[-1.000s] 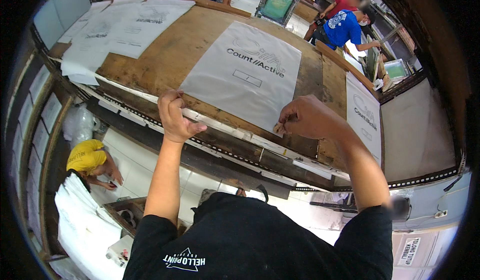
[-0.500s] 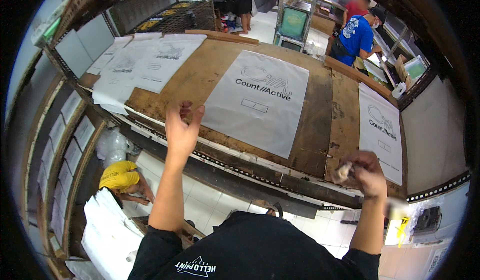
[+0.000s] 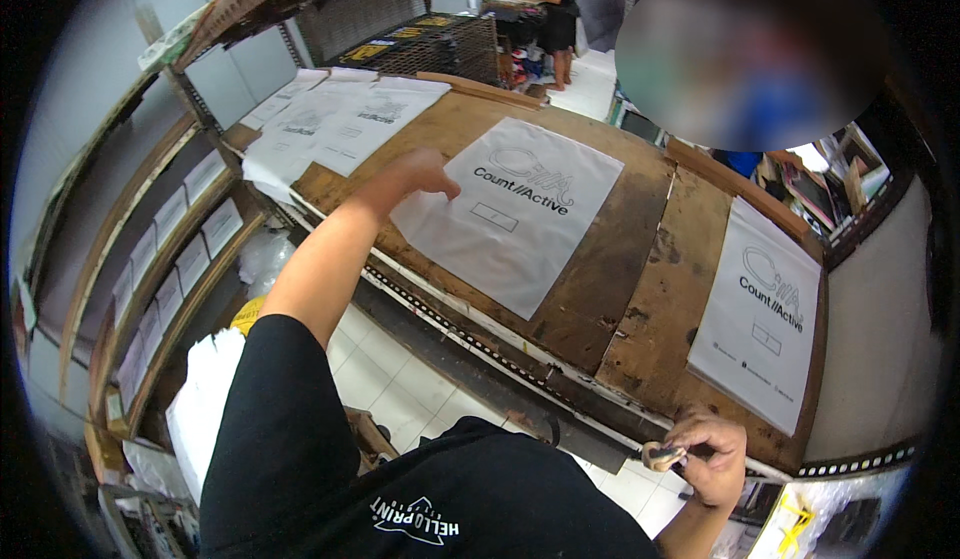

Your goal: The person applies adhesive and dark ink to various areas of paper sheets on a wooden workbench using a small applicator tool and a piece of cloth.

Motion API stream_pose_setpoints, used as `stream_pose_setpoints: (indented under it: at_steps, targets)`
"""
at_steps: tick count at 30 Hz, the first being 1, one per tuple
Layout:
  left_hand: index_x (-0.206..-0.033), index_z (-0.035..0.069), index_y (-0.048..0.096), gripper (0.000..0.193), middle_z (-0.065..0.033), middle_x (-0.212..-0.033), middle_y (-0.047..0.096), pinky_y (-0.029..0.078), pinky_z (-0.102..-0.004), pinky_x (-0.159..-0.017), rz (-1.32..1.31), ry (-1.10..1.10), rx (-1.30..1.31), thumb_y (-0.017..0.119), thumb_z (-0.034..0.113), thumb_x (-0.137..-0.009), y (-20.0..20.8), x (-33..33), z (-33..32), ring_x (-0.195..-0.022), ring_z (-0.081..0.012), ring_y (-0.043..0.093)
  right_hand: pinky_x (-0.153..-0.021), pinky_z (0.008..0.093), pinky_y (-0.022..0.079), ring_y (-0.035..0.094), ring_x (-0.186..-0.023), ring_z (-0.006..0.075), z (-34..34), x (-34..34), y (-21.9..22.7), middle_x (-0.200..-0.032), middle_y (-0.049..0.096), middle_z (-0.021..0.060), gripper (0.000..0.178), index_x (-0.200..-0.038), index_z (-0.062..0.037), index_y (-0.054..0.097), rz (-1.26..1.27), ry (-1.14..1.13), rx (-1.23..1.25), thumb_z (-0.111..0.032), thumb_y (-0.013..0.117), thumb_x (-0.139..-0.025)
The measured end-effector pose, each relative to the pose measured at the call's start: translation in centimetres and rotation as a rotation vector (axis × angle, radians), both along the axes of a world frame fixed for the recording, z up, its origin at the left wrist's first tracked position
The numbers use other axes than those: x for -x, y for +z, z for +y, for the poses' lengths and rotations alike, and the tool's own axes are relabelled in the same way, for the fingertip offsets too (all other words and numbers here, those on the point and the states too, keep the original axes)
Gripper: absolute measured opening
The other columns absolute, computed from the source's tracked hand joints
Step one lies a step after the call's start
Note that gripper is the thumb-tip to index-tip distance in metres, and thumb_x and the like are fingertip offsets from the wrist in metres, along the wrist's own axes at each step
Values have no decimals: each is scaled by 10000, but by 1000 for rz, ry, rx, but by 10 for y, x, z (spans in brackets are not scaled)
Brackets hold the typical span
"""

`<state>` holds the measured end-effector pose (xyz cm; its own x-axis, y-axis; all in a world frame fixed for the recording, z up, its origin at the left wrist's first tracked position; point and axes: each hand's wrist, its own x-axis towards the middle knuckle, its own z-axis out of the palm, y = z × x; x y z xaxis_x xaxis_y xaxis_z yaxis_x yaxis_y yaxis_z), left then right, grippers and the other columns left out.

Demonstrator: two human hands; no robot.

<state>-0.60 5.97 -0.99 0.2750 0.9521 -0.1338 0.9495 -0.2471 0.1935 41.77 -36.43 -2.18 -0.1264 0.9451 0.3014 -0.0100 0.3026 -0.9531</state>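
Note:
A thin white sheet with black print (image 3: 500, 244) lies flat on the brown wooden board (image 3: 630, 269) before me. My left hand (image 3: 422, 171) reaches over its left edge; motion smears the fingers, and I cannot tell if they touch it. Low on the right, my right hand (image 3: 715, 454) is closed on a small wad of cloth (image 3: 664, 455) with dark stains, near the board's front edge. Another printed white sheet (image 3: 750, 354) lies at the board's right end, beyond that hand. Several overlapping printed sheets (image 3: 350, 124) rest at the far left.
Wooden strips (image 3: 735, 187) run along the board's back edge. Left of me stands a shelf rack (image 3: 155, 309) holding printed stacks. A wire mesh rack (image 3: 450, 51) stands behind the board, with a person (image 3: 558, 34) beyond it. The back right is blurred out.
My left hand has moved from the board's front edge, away from me onto the sheet's left edge. My right hand, still with the cloth, has come back toward me. The view has shifted.

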Motion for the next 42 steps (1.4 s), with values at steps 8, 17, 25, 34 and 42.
stream_pose_setpoints:
  at_steps: [8,17,25,34,42]
  targets:
    - [-998,53,803,364,-212,-1042,765,567,-489,-845,-24,12,-78,693,298,-753,-42,39,33,-963,-379,730,-716,344,489,671,-740,223,0,-22,-14,-806,734,115,194,-867,-25,742,114,-29,29,-179,830,-787]
    - [-1128,67,785,320,-169,-1224,739,550,-448,-972,256,208,-116,670,143,-840,6,16,74,-1171,-338,696,-794,336,549,687,-894,239,25,17,-10,-1034,706,184,163,-1056,51,698,21,94,-12,-47,736,-932]
    - [-1191,92,769,367,-152,-1281,726,547,-430,-987,209,284,-143,636,157,-855,37,170,136,-1189,-318,697,-785,360,543,676,-888,249,70,122,-1,-1015,713,181,194,-994,22,723,-113,58,-94,-133,789,-896]
    - [-1117,41,780,328,-204,-1240,726,559,-463,-971,260,268,-299,592,134,-865,9,382,267,-1161,-356,703,-756,388,486,627,-835,266,132,257,25,-908,722,151,174,-949,0,741,-168,51,-66,-151,799,-884]
    - [-1160,27,755,345,-219,-1198,737,557,-509,-966,247,460,-473,515,164,-953,-8,469,295,-1145,-395,703,-742,345,505,646,-848,229,136,308,19,-914,735,140,173,-961,5,747,-172,-94,70,-164,772,-933]
